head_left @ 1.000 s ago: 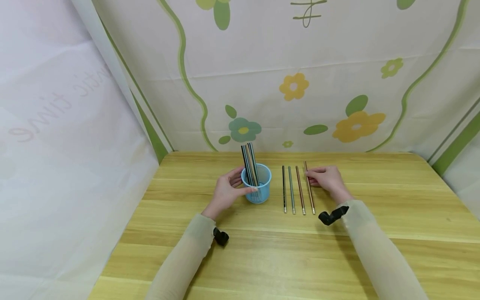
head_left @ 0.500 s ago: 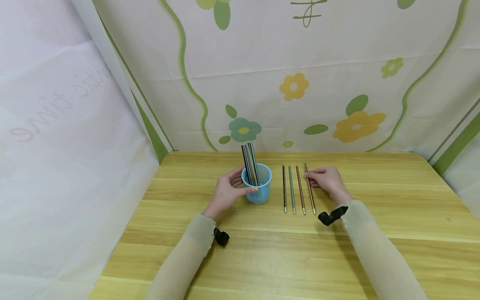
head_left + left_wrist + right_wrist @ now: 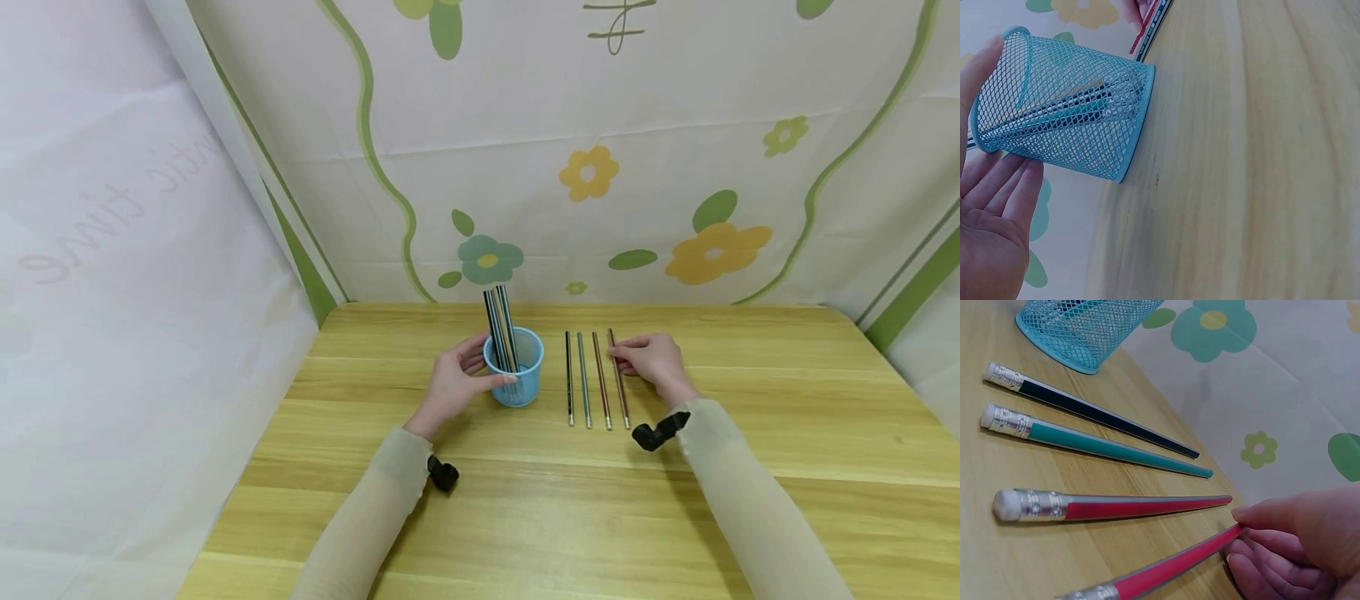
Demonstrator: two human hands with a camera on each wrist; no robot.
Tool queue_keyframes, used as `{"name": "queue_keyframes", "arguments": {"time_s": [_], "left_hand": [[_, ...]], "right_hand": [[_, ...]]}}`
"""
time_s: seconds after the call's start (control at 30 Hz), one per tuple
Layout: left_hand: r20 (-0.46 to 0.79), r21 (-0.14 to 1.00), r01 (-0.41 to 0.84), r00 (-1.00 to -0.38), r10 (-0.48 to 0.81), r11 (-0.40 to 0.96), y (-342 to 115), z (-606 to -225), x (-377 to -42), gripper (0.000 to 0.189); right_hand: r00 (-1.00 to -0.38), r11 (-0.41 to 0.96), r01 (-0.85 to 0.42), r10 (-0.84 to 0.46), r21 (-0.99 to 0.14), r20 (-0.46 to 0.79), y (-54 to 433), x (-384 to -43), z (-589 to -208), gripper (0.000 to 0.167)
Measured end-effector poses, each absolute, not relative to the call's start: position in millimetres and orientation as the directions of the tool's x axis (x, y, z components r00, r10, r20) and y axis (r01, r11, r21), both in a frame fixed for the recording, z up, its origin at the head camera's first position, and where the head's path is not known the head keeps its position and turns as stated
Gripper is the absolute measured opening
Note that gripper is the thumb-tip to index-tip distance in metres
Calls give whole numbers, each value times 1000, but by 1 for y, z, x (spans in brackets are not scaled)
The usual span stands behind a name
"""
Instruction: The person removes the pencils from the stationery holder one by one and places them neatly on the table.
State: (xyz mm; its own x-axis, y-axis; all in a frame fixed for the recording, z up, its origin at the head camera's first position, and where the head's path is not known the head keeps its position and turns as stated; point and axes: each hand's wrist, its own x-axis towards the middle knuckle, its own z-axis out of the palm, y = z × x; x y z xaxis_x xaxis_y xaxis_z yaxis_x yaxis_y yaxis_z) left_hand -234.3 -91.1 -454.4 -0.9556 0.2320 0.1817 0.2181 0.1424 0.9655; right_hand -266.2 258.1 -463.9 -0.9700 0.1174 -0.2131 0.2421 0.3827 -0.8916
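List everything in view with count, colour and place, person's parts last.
mesh cup: one, light blue, upright on the table
pencils in cup: several, exact count unclear, dark and pale, leaning
loose pencils: four, black, teal and two red, rowed right of the cup
table: one, wood-toned, beneath them
printed backdrop: pieces uncertain, mainly white, behind the table
wrist cameras: two, black, one per wrist
sleeves: two, beige, over the table
left hand: one, bare, holding the cup
right hand: one, bare, pinching the outermost red pencil
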Motion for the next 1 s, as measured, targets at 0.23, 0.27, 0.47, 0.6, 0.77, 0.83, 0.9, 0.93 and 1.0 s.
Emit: {"name": "queue_keyframes", "arguments": {"time_s": [0.23, 0.27, 0.47, 0.6, 0.77, 0.83, 0.9, 0.93, 1.0], "left_hand": [[182, 965, 218, -956, 230, 143, -91, -455, -234, 81], [180, 966, 217, -957, 229, 144, -91, -454, -234, 81], [181, 965, 218, -956, 231, 149, -91, -454, -235, 81], [182, 964, 220, -955, 233, 151, -91, -455, -236, 81], [186, 963, 224, -954, 234, 151, -91, -455, -236, 81], [190, 962, 228, -953, 235, 150, -91, -456, -237, 81], [192, 962, 231, -953, 235, 149, -92, -456, -237, 81], [193, 962, 231, -953, 235, 148, -92, -457, -237, 81], [191, 962, 230, -953, 235, 148, -92, -457, -237, 81]], "right_hand": [[-969, 398, 245, 120, -884, -215, 257, -266, -463, 38], [-970, 403, 244, 120, -882, -213, 257, -266, -463, 38], [-971, 434, 236, 126, -870, -201, 257, -265, -463, 35], [-972, 431, 232, 129, -872, -195, 256, -265, -463, 35], [-974, 410, 225, 125, -884, -189, 258, -265, -463, 36], [-974, 395, 223, 125, -891, -188, 258, -265, -463, 36], [-974, 377, 222, 122, -899, -189, 259, -265, -464, 37], [-974, 368, 221, 120, -903, -190, 259, -265, -464, 38], [-974, 356, 222, 121, -908, -191, 259, -264, -463, 40]]}}
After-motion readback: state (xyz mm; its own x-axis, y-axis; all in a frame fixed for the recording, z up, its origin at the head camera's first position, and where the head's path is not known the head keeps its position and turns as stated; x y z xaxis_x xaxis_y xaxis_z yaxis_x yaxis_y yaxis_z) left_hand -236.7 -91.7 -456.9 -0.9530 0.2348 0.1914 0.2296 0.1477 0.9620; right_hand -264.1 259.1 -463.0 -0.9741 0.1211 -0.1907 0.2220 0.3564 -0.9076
